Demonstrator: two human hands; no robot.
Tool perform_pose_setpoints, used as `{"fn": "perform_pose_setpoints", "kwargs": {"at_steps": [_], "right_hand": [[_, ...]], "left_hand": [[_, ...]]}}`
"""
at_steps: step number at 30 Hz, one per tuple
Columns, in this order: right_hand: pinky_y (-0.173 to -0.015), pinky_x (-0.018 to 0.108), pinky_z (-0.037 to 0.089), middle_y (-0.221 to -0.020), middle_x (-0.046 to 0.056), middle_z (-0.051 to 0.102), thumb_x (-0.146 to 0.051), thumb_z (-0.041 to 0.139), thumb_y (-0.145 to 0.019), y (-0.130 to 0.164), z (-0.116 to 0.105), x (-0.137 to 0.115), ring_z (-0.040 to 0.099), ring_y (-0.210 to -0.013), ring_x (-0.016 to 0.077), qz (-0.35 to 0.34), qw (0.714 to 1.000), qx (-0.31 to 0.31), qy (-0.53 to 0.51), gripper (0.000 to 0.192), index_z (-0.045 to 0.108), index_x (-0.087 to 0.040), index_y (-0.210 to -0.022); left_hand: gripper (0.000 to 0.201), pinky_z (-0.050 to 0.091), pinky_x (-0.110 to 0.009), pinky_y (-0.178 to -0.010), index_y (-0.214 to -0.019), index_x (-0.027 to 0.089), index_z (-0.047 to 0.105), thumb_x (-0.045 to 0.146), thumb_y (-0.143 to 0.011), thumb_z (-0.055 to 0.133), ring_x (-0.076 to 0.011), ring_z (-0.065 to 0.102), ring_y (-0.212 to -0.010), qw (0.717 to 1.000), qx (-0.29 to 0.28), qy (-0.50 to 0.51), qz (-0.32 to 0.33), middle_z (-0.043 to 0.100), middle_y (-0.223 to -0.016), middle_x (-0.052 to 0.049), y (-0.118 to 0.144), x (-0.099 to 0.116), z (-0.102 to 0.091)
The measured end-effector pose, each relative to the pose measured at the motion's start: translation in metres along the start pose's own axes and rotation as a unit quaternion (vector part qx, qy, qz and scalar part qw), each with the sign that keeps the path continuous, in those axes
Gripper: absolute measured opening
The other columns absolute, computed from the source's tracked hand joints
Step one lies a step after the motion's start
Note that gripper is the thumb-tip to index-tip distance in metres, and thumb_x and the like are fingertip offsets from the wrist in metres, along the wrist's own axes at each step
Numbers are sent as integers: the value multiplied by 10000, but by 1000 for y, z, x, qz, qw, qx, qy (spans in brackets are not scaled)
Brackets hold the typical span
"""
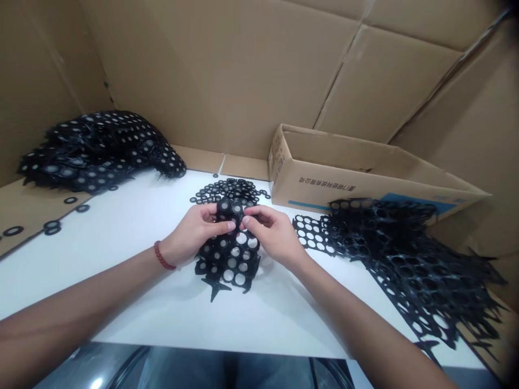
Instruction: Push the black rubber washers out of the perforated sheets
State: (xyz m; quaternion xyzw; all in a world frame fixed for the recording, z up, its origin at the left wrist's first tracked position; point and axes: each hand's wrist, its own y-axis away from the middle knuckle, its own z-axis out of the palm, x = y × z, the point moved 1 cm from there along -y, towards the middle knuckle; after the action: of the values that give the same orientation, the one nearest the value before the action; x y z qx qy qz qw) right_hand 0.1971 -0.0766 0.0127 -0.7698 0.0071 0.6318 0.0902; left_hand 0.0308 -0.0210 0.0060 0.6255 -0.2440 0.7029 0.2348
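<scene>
At the middle of the white table (pixel 130 313), in the head view, a floppy black sheet (pixel 225 254) full of round openings was gripped by both hands. The left hand (pixel 194 229), with a red bracelet (pixel 160 256) at its wrist, was clamped on the sheet's far left part, thumb on top and fingers behind, seemingly to stiffen it. The right hand (pixel 272 232) pinched at the far right edge, its thumb and fingertips close together; whether a single ring sat between them I could not tell. The near end of the sheet rested on the table, which probably took some of its weight.

Just beyond the hands lay a pile of small black rings (pixel 233 189), perhaps put there to be within short reach. To the far left stood a heap of ring-filled sheets (pixel 105 146), with stray rings (pixel 52 231) nearer. On the right, wide-holed sheets (pixel 389 248) overlapped loosely against an open cardboard box (pixel 332 181); heaping them apart from the left heap likely prevented mixing.
</scene>
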Motion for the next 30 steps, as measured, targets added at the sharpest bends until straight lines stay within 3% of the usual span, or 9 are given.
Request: {"fn": "perform_pose_setpoints", "kwargs": {"at_steps": [2, 5, 8, 10, 16, 21, 24, 27, 30], "right_hand": [[-606, 254, 436, -666, -19, 632, -308, 647, -730, 1, 3, 0, 579, -648, 126, 83, 988, -37, -126, 152, 617, -188, -818], [-563, 218, 423, -654, -31, 616, -288, 656, -722, 1, 5, 1, 581, -616, 107, 166, 948, -69, -263, 134, 577, -190, -769], [-559, 204, 437, -647, -14, 627, -249, 625, -749, -1, 3, 4, 590, -606, 105, 189, 929, -59, -313, 94, 558, -184, -743], [-580, 213, 469, -644, 9, 632, -217, 577, -784, -3, 3, 6, 589, -593, 106, 198, 928, -21, -314, 66, 567, -167, -742], [-497, 204, 481, -595, 25, 593, -170, 482, -825, -8, 2, 11, 537, -496, 92, 199, 942, 79, -257, 156, 546, -147, -685], [-470, 199, 456, -546, -30, 543, -167, 412, -843, -21, -25, 18, 486, -438, 78, 143, 964, 164, -150, 117, 480, -186, -750], [-442, 218, 408, -541, -47, 560, -239, 501, -816, -27, -36, 24, 484, -432, 105, 92, 983, 152, -52, 109, 558, -211, -905], [-512, 241, 406, -599, -25, 601, -312, 583, -774, -24, -32, 28, 523, -515, 128, 59, 991, 114, 29, 123, 637, -218, -832], [-623, 266, 429, -768, 3, 652, -398, 495, -832, -17, -22, 23, 578, -688, 158, 13, 992, 91, 92, 238, 654, -223, -802]], "left_hand": [[215, 517, -266, -770, -927, 148, 670, 239, -737, 714, -166, 660, -830, 1000, -7, -2, 8, 716, -913, -48, 0, -1, 0], [225, 530, -288, -761, -947, 151, 666, 231, -740, 709, -180, 670, -821, 1000, -17, 9, 5, 721, -898, -46, -1, -3, 0], [224, 530, -281, -765, -942, 147, 666, 219, -736, 712, -172, 672, -808, 999, -21, 27, 0, 722, -873, -42, -2, -3, 1], [216, 528, -266, -745, -926, 142, 664, 219, -732, 717, -160, 669, -778, 999, -17, 36, -7, 719, -838, -37, -2, -3, 2], [203, 523, -264, -691, -852, 135, 651, 243, -705, 741, -155, 662, -725, 999, 16, 31, -41, 709, -807, -38, -1, -5, 2], [192, 520, -267, -666, -803, 130, 647, 235, -682, 754, -147, 648, -687, 997, 42, 47, -37, 702, -775, -35, -2, -3, 2], [217, 517, -285, -672, -819, 130, 652, 263, -681, 754, -158, 650, -689, 996, 62, 30, -48, 702, -769, -42, -2, -3, 2], [238, 512, -295, -689, -832, 131, 655, 283, -678, 754, -170, 656, -712, 996, 77, 13, -53, 707, -795, -51, -1, -4, 2], [239, 509, -300, -698, -836, 135, 651, 273, -672, 755, -173, 656, -723, 995, 88, 11, -51, 708, -803, -46, -2, -4, 3]]}}
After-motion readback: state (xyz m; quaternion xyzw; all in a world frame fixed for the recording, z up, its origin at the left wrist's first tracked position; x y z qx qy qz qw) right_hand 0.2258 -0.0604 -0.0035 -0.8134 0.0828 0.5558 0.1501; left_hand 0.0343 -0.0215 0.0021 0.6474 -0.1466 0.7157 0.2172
